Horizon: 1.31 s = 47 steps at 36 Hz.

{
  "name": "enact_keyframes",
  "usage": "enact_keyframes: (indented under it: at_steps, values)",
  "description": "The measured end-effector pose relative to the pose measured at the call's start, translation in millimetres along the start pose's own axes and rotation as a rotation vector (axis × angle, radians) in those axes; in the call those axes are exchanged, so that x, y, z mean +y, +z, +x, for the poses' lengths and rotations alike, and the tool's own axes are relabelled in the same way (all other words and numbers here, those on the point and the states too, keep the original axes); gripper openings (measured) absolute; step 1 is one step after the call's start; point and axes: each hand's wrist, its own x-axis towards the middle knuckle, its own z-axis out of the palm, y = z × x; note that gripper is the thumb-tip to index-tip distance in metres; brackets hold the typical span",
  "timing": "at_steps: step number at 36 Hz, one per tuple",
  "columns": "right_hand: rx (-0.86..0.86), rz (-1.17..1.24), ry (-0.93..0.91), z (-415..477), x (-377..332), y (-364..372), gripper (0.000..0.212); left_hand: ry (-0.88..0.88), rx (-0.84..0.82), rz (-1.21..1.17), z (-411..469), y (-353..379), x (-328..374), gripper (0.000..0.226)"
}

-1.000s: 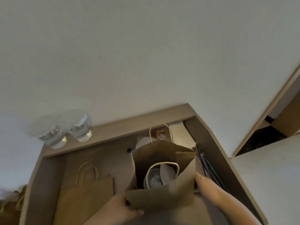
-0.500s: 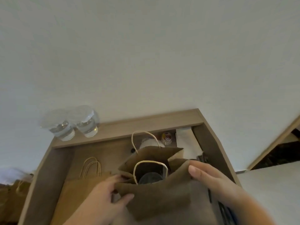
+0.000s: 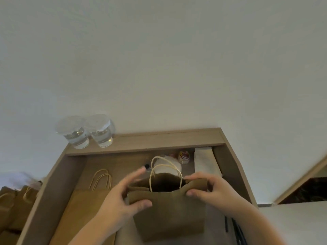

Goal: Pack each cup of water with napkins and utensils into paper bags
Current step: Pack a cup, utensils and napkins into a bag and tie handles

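Where the bag stands: the brown paper bag (image 3: 169, 214) is upright at 6 o'clock on the desk (image 3: 159, 138), between both hands, with its two loop handles sticking up.
Left hand: the left hand (image 3: 122, 197) has its thumb pressed on the near face, at the 9 o'clock corner of the mouth. Its fingers are stretched out and blurred, not closed round anything.
Right hand: the right hand (image 3: 212, 190) is clamped on the 3 o'clock corner, fingers curled over the rim and thumb in front.
What has changed: a second ago the mouth gaped and a lidded cup with something white showed inside. Now the sides are drawn in, the mouth is narrow and the inside is too dark to make out.
What that means: I judge this bag filled and being closed, so it should soon join the other bags (image 3: 14, 200) at 9 o'clock.
Still to pack: two cups (image 3: 88, 133) of water wait at 11 o'clock on the back ledge.
Supplies: a flat bag (image 3: 83, 209) lies at 8 o'clock, the napkins (image 3: 205, 160) at 1 o'clock and the dark utensils (image 3: 237, 228) at 5 o'clock.
Watch for: squeezing the top too hard could tip the cup inside.
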Motion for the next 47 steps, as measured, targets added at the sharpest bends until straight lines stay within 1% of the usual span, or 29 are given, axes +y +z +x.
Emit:
enact_keyframes:
  at_steps: [1,2,3,4,7,9,10,13,15,17,20,23,25,28,29,30,31,32,33,34,35,36,38,39,40,43,47]
  values:
    - [-0.017,0.017,0.004,1,-2,2,0.025,-0.013,-0.007,-0.018,1,1,2,0.061]
    - [-0.033,0.043,0.012,1,-4,5,0.017,-0.031,-0.010,-0.040,2,2,5,0.041]
    - [-0.033,0.069,0.018,1,-5,7,0.013,-0.040,-0.013,-0.062,2,3,6,0.029]
    - [-0.018,0.096,0.025,1,-6,9,0.011,-0.042,-0.010,-0.081,1,3,5,0.027]
    - [0.056,0.149,0.045,-2,-8,16,0.007,-0.021,0.038,-0.081,-4,0,5,0.038]
    - [0.082,0.181,0.054,-4,-10,23,0.012,-0.020,0.058,-0.071,-8,-2,3,0.043]
    - [0.090,0.202,0.060,-6,-11,27,0.014,-0.031,0.054,-0.079,-9,-3,2,0.041]
    - [0.109,0.285,0.063,-10,-15,39,0.014,-0.037,0.052,-0.079,-13,-8,-4,0.025]
    - [0.117,0.293,0.042,-12,-18,46,0.019,-0.015,0.040,-0.050,-17,-15,-5,0.024]
    - [0.110,0.278,0.034,-13,-21,52,0.021,-0.018,0.021,-0.071,-20,-23,-3,0.025]
    - [0.110,0.268,0.066,-10,-24,63,0.016,-0.035,-0.025,-0.065,-21,-34,1,0.021]
    - [0.135,0.255,0.064,-10,-25,73,0.014,-0.002,0.001,0.000,-23,-45,1,0.017]
    - [0.121,0.262,0.075,-10,-25,79,0.015,-0.009,-0.008,0.065,-25,-53,0,0.018]
    - [0.083,0.235,0.071,-8,-24,81,0.008,-0.039,-0.029,0.135,-25,-64,-5,0.012]
    - [0.053,0.224,0.070,-8,-25,80,0.010,-0.027,-0.049,0.177,-24,-67,-6,0.012]
    - [0.019,0.226,0.051,-8,-24,78,0.025,-0.016,-0.079,0.218,-23,-71,-5,0.013]
    - [-0.011,0.249,0.025,-9,-22,75,0.044,-0.007,-0.112,0.250,-23,-74,-4,0.014]
    - [-0.031,0.313,0.004,-10,-20,74,0.062,0.004,-0.139,0.269,-23,-76,-3,0.014]
    - [-0.020,0.423,0.029,-8,-18,72,0.076,0.022,-0.152,0.288,-23,-78,-1,0.015]
    - [0.014,0.520,0.081,-3,-15,70,0.083,0.038,-0.154,0.308,-22,-80,0,0.016]
    - [0.072,0.544,0.132,5,-12,68,0.083,0.052,-0.159,0.326,-23,-81,2,0.017]
    - [0.147,0.476,0.178,16,-7,66,0.076,0.059,-0.169,0.336,-23,-81,4,0.017]
    - [0.295,0.136,0.243,43,5,60,0.046,0.048,-0.186,0.339,-25,-81,7,0.019]
    - [0.339,-0.019,0.278,57,13,56,0.031,0.043,-0.182,0.334,-26,-81,7,0.021]
    - [0.372,-0.108,0.315,72,19,52,0.023,0.047,-0.167,0.331,-27,-81,7,0.025]
    - [0.411,-0.206,0.374,109,30,40,0.028,0.021,-0.119,0.337,-31,-77,11,0.043]
    - [0.437,-0.323,0.376,146,37,28,0.035,0.002,-0.072,0.342,-33,-71,23,0.065]
